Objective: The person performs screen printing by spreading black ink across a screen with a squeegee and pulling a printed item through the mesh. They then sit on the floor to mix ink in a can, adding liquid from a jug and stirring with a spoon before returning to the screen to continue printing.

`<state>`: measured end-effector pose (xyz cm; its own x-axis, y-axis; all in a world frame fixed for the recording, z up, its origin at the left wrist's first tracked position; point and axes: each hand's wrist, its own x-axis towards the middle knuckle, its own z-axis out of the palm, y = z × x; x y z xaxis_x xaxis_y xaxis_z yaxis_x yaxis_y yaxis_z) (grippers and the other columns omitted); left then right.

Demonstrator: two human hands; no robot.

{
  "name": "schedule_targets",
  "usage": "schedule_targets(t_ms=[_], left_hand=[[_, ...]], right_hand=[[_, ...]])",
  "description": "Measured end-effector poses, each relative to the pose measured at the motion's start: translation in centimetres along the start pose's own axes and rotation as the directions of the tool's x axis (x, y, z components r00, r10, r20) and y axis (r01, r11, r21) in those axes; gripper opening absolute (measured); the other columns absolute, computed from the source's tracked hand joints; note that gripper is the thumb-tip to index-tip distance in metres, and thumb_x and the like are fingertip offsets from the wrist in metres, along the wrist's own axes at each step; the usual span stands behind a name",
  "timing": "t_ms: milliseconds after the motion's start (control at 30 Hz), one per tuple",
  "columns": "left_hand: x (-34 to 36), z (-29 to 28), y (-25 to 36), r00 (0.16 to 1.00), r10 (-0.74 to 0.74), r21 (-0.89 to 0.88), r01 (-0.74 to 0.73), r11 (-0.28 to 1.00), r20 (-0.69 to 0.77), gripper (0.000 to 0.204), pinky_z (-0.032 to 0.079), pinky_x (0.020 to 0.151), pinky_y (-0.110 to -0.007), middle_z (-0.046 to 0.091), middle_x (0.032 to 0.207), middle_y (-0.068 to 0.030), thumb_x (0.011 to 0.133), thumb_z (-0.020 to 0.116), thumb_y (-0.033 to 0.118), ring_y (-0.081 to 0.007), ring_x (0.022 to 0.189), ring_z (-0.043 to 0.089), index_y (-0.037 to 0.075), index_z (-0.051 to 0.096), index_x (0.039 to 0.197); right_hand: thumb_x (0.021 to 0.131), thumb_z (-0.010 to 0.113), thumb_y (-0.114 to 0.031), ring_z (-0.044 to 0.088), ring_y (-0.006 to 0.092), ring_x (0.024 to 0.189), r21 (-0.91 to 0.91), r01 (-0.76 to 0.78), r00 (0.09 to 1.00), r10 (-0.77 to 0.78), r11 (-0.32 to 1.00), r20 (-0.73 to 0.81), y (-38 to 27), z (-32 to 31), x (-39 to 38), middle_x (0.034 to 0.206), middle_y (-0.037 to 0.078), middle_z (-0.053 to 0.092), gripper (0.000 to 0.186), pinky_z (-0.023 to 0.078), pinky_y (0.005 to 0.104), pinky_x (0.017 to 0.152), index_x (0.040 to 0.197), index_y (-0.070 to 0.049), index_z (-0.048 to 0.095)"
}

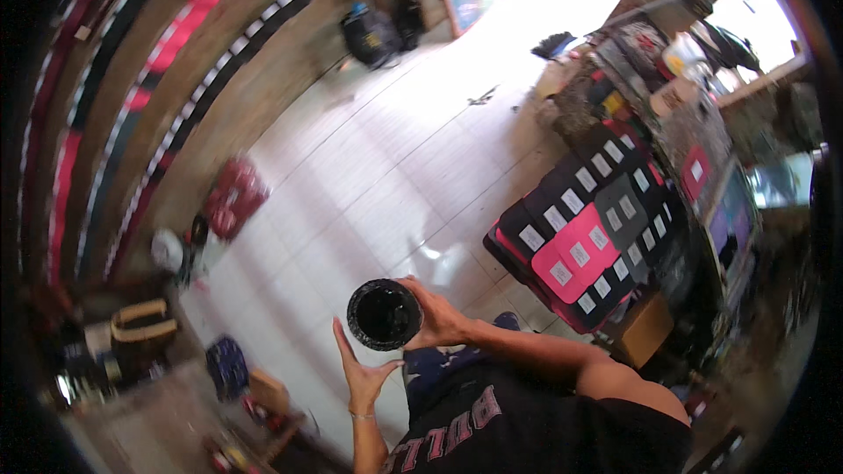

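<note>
A round black-crusted container (384, 314), dark and glossy inside, is upright in front of my body. My right hand (432, 320) grips its right side. Just below and left of it, my left hand (360, 364) has thumb and fingers spread apart, close to the container but with a visible gap at the fingertips. My dark printed shirt and patterned shorts show below the hands.
A table of black, pink and grey pieces with white labels (578, 254) stands right, above a cardboard box (648, 329). Striped strips (180, 26) line the left wall. A red bundle (235, 193) and black backpack (367, 39) lie on the tiled floor (347, 171). Cluttered shelving fills the lower left.
</note>
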<state>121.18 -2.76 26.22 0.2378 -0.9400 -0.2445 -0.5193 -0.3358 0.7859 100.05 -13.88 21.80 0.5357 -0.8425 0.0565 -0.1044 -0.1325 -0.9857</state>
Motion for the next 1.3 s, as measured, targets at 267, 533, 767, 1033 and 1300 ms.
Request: schedule_targets(t_ms=[267,533,767,1033,1300], left_hand=[[30.4,1.2,13.9,0.804,0.307,-0.412,-0.085,0.907,0.509,0.098,0.053,0.107,-0.038,0.066,0.132,-0.0098,0.059,0.104,0.017,-0.0224,0.121,0.064,0.002,0.052,0.141],[57.1,9.1,20.1,0.575,0.498,-0.240,-0.466,0.851,0.649,0.086,0.052,0.106,-0.040,0.067,0.130,-0.0094,0.064,0.100,0.014,-0.0225,0.119,0.064,0.003,0.056,0.137],[73.7,14.8,33.0,0.611,0.473,-0.373,-0.295,0.880,0.635,0.086,0.054,0.103,-0.040,0.066,0.129,-0.0102,0.067,0.100,0.020,-0.0239,0.120,0.065,0.001,0.055,0.137],[95.4,34.0,42.3,0.289,0.664,-0.375,-0.641,0.670,0.690,0.095,0.053,0.100,-0.042,0.064,0.131,-0.0161,0.065,0.100,0.024,-0.0286,0.119,0.066,0.001,0.044,0.138],[105.0,53.9,45.6,0.258,0.529,-0.294,-0.602,0.742,0.808,0.065,0.051,0.104,-0.037,0.070,0.123,-0.0060,0.073,0.094,0.008,-0.0209,0.117,0.065,0.002,0.063,0.130]], right_hand=[[0.063,0.101,-0.030,0.049,0.0360,0.142,0.216,-0.084,0.947,0.145,0.973,-0.287,-3.8,-12.8,16.7,0.153,0.021,0.048,0.126,0.039,0.0459,0.120,0.160,-0.005,0.024],[0.079,0.091,-0.043,0.040,0.0355,0.149,0.179,-0.040,0.820,0.135,0.983,-0.557,5.6,-28.8,29.5,0.166,0.022,0.032,0.123,0.036,0.0479,0.122,0.166,-0.005,0.014],[0.090,0.078,-0.047,0.070,0.0369,0.115,0.355,-0.657,0.163,0.586,0.664,-0.794,16.2,-44.3,29.8,0.125,0.027,0.070,0.075,0.054,0.0443,0.099,0.141,0.004,0.055],[0.085,0.080,-0.037,0.073,0.0241,0.070,0.611,-0.733,-0.236,0.731,0.300,-0.641,37.2,-50.7,29.5,0.084,0.016,0.076,0.050,0.059,0.0374,0.069,0.116,0.002,0.071],[0.084,0.079,-0.041,0.067,0.0432,0.112,0.740,-0.521,-0.395,0.649,0.425,-0.650,48.8,-75.6,34.4,0.116,0.026,0.071,0.057,0.053,0.0475,0.096,0.121,0.001,0.065]])
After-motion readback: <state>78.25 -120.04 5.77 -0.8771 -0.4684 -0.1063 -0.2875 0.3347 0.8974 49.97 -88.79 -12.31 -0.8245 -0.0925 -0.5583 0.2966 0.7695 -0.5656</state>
